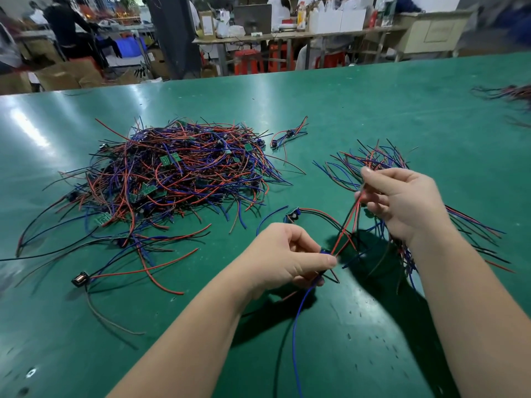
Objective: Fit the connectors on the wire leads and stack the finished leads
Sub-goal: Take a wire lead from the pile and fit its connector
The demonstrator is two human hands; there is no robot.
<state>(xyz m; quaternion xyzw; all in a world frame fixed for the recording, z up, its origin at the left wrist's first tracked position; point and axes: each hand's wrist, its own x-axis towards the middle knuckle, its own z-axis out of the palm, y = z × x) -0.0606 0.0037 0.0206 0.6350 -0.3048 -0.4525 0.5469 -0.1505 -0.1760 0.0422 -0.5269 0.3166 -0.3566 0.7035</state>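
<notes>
A big tangled heap of red, blue and black wire leads (178, 173) with small green boards lies on the green table (344, 110). My left hand (287, 254) pinches a small blue connector (326, 252) with a blue wire hanging below it. My right hand (402, 202) grips the red and black wires (346, 225) that run up from that connector. A smaller bundle of leads (382, 162) lies under and behind my right hand.
A single lead with a blue connector (293, 215) lies between my hands. A few joined leads (287, 135) lie right of the heap. A loose black coil part (81, 279) sits at the near left. Another wire bunch (508, 93) lies far right. People work at benches behind.
</notes>
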